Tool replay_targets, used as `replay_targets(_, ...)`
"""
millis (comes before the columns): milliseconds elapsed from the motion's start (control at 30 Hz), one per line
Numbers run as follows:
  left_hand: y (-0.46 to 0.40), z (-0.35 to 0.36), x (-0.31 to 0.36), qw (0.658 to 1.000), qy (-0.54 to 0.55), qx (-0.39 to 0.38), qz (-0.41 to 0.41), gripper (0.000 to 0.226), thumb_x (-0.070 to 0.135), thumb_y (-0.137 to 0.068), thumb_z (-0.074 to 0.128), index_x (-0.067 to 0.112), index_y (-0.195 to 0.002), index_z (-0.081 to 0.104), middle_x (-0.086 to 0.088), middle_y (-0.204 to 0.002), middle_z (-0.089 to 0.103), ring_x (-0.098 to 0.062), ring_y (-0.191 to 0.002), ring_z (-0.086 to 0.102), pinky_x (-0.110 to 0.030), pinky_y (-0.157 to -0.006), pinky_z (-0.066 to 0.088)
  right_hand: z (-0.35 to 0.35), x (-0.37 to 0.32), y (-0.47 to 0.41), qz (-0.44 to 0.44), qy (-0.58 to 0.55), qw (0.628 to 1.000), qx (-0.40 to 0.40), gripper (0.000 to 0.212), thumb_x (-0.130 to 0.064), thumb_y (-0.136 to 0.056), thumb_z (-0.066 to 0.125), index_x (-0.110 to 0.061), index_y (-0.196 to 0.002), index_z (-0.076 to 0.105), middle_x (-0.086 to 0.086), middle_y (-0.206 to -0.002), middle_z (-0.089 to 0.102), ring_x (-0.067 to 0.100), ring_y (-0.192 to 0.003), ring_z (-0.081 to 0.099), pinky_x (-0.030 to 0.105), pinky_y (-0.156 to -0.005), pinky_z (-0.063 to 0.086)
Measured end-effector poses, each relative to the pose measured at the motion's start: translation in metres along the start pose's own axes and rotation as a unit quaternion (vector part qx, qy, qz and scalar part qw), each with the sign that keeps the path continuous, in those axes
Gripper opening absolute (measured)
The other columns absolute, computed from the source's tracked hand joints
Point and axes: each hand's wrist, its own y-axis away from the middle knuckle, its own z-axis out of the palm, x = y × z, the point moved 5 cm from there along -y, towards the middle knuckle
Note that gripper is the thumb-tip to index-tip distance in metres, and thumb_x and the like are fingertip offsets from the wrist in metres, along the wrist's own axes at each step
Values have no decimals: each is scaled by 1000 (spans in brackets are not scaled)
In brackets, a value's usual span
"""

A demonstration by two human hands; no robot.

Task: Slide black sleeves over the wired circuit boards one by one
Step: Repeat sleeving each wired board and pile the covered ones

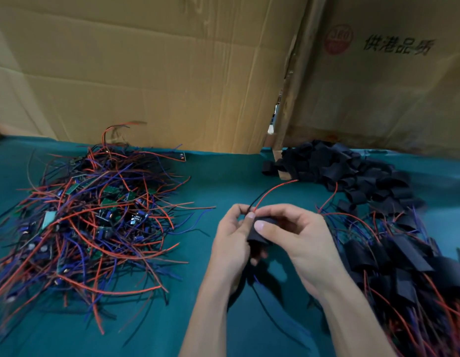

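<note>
A black sleeve [259, 234] is pinched between both hands just below the frame's middle, the left hand [232, 238] curled round its left edge and the right hand [295, 235] gripping it from three o'clock, with a red and a black wire [271, 190] emerging from its top toward one o'clock (the board inside cannot be seen). A pile of sleeved boards [403, 264] is gathered at four o'clock, so part of the work is judged done. A large tangle of bare wired boards [95, 217] at nine o'clock and a heap of empty sleeves [347, 171] at one o'clock are left, so much remains.
</note>
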Motion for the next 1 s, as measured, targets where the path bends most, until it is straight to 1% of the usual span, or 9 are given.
replay_targets(133,0,0,1,1000,-1,20,8,13,15,-106,43,14,-98,53,-5,-59,57,-13,-34,45,-15,-30,26,-11,8,-5,-5,24,994,105,30,12,-72,82,-17,-79,75,-1,-79,75,12,-69,64,22,-67,53)
replay_targets(267,-1,5,0,1000,-6,2,9,13,13,-107,41,8,-103,52,-2,-61,59,-19,-42,60,-19,-32,33,-36,8,-8,-49,99,968,225,31,2,-70,87,-21,-84,70,-10,-76,71,6,-68,62,23,-69,51)
replay_targets(333,0,6,1,1000,-10,0,14,14,13,-107,41,6,-103,53,1,-60,60,-20,-45,63,-20,-33,36,-31,7,-6,-65,131,964,222,23,-15,-70,89,-23,-81,71,-7,-75,72,8,-67,64,30,-69,53)
replay_targets(433,0,4,3,1000,-5,13,27,13,11,-106,42,3,-104,52,-5,-62,63,-18,-40,56,-19,-33,35,-15,5,-6,-74,130,971,184,8,-32,-78,78,-26,-80,73,-7,-74,74,6,-63,66,30,-64,55)
replay_targets(533,-1,0,3,998,-6,44,32,13,10,-105,42,4,-100,53,-10,-64,61,-15,-34,48,-18,-31,31,-9,3,-6,-69,79,983,153,2,-21,-84,80,-21,-83,77,-3,-80,77,8,-63,68,24,-62,55)
replay_targets(667,-3,1,0,999,-10,37,26,14,8,-106,40,6,-99,52,0,-55,59,-13,-35,50,-19,-30,31,-7,2,-3,-29,-28,993,113,18,-2,-85,78,-18,-91,83,10,-103,73,17,-60,66,25,-57,54)
replay_targets(800,-3,0,0,999,0,43,29,14,9,-106,41,6,-98,51,-3,-53,61,-12,-37,50,-18,-32,33,-2,4,-4,5,-74,995,61,23,5,-85,74,-16,-92,82,7,-73,71,14,-49,57,23,-48,50)
replay_targets(900,-3,0,0,998,11,51,26,14,9,-106,41,7,-97,51,-3,-59,63,-13,-37,52,-18,-31,31,-10,3,-6,4,-85,993,76,24,10,-83,73,-10,-95,78,4,-81,75,13,-65,66,23,-64,56)
replay_targets(1000,-3,1,0,998,1,50,29,14,8,-106,41,8,-97,52,-5,-62,57,-15,-39,53,-18,-32,31,-28,3,-9,-3,-119,979,169,23,11,-81,75,-8,-95,76,3,-82,77,12,-74,70,23,-69,58)
